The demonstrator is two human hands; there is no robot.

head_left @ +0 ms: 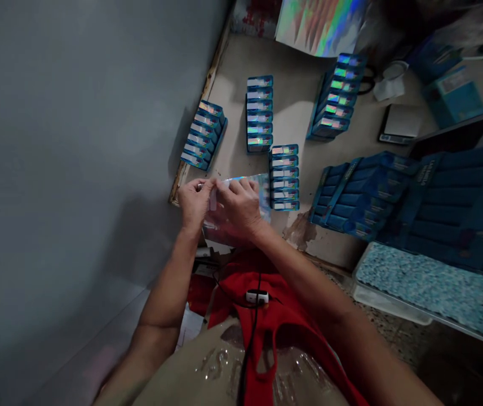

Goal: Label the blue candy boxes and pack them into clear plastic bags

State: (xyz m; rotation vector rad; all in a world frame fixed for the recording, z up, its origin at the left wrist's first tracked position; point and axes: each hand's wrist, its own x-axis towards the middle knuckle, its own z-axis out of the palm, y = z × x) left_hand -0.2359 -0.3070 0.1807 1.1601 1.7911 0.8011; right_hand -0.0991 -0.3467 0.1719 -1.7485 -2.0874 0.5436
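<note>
My left hand [194, 204] is closed in a pinch at the upper left edge of a shiny holographic sheet [265, 194], near the front edge of the table. Beside it, my right hand [241, 204] grips the same sheet, its fingers bent over the top and its fingertips meeting those of the left. A small pale strip [213, 199] shows between the hands; whether it is loose or part of the sheet I cannot tell. Just right of the sheet stands a row of small blue boxes [284, 177] with shiny labels on their ends.
More rows of blue boxes stand at the left [204, 135], middle [260, 113] and back right [337, 98]. Another holographic sheet [319, 28] lies at the back. To the right are a small scale [400, 123], stacked blue cartons [359, 192] and a tray of blue-white pieces [431, 285].
</note>
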